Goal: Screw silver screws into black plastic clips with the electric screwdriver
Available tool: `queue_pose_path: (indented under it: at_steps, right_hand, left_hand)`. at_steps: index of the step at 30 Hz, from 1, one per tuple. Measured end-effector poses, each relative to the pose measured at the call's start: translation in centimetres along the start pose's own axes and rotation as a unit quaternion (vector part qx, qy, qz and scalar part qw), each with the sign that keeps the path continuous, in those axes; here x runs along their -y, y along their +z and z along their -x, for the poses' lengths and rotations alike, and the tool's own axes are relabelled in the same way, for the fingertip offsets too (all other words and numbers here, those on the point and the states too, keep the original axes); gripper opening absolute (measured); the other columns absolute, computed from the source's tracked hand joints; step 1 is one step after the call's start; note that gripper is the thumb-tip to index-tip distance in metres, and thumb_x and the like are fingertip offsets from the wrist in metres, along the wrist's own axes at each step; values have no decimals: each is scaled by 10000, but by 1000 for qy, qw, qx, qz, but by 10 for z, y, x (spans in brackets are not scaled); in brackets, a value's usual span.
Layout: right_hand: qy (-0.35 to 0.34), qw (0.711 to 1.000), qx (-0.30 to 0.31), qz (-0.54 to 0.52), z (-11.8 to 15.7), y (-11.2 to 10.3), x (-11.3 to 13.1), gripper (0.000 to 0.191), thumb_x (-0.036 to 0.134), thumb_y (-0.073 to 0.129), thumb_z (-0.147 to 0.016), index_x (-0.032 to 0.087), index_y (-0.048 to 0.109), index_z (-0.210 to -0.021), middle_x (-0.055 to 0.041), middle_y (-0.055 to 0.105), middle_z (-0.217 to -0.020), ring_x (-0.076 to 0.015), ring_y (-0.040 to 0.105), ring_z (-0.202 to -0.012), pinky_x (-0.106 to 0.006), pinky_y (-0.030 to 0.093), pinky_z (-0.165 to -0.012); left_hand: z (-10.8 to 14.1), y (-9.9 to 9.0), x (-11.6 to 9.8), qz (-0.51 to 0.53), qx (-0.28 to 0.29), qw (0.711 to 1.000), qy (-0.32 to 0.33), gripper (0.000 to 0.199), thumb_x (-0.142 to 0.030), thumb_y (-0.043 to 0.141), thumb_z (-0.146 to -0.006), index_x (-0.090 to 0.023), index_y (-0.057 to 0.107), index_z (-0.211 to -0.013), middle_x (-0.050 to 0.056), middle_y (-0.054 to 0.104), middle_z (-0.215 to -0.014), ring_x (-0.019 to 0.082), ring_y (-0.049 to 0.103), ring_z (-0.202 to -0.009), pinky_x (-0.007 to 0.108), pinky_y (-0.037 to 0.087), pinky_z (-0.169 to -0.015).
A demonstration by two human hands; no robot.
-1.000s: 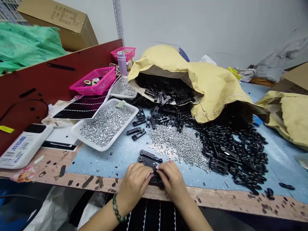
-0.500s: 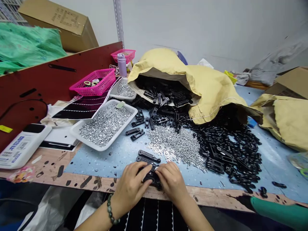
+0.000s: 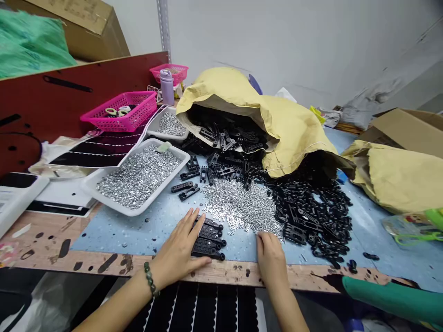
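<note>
On one tabletop are set three yellow sacks and two white trays, the left hand is spread wide against one row of black parts near the front edge, and the right hand, its grasp untellable, is narrowed beside one screw pile.

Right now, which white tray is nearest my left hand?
The larger front tray; the smaller white tray sits behind it, farther from your left hand.

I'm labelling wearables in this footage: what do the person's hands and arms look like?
The left hand wears a bracelet of round, dark green beads at the wrist; the right hand wears none. Both are ungloved, and the visible forearms are sleeveless.
</note>
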State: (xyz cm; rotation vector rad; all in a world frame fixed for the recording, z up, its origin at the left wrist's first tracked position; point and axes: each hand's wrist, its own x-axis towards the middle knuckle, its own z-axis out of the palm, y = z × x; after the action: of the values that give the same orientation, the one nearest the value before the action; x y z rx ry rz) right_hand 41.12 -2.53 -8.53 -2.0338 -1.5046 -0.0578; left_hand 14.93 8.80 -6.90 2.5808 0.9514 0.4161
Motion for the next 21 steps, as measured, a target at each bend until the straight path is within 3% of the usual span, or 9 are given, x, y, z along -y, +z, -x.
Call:
queue_pose_path:
  at_steps: [3,8,11,16,21]
  right_hand:
    - [7,996,30,-89,-4,-5,24,191,300,412,-941,200,569,-899,-81,607,-839,-218,583,-789,-359,493,-684]
    - [-67,950,187,-239,-4,-7,82,166,175,424,-929,225,582,-923,-59,596,-903,-175,596,-854,-293,503,-746]
    - [-96,944,230,-215,-5,-2,101,177,127,412,-917,216,563,-887,-42,582,-864,-157,591,-793,-268,496,-711]
    - [-89,950,277,-116,-19,5,113,165,82,441,-871,207,517,-794,-27,581,-796,-155,580,-688,-258,469,-613]
    - [-27,960,257,-113,-18,4,112,119,139,592,-791,216,504,-815,6,562,-708,-158,559,-610,-261,453,-548]
  left_hand:
    - [0,-2,-1,8,7,1000,4,1011,-597,594,-781,-212,-21,-1484,134,44,-1550,348,109,-1400,520,289,-1086]
    - [1,1,1,14,-10,1000,8,962,-552,598,-799,-216,11,-1484,135,112,-1543,332,141,-1398,510,276,-1097]
    - [1,3,1,9,-14,1000,7,960,-503,621,-794,-201,24,-1483,147,130,-1538,328,140,-1400,507,275,-1098]
    - [1,5,0,14,-25,1000,7,911,-484,613,-805,-212,62,-1478,142,154,-1534,333,173,-1391,515,277,-1093]
    - [2,6,2,8,-24,1000,10,908,-495,590,-818,-199,45,-1481,145,167,-1529,323,165,-1395,512,258,-1106]
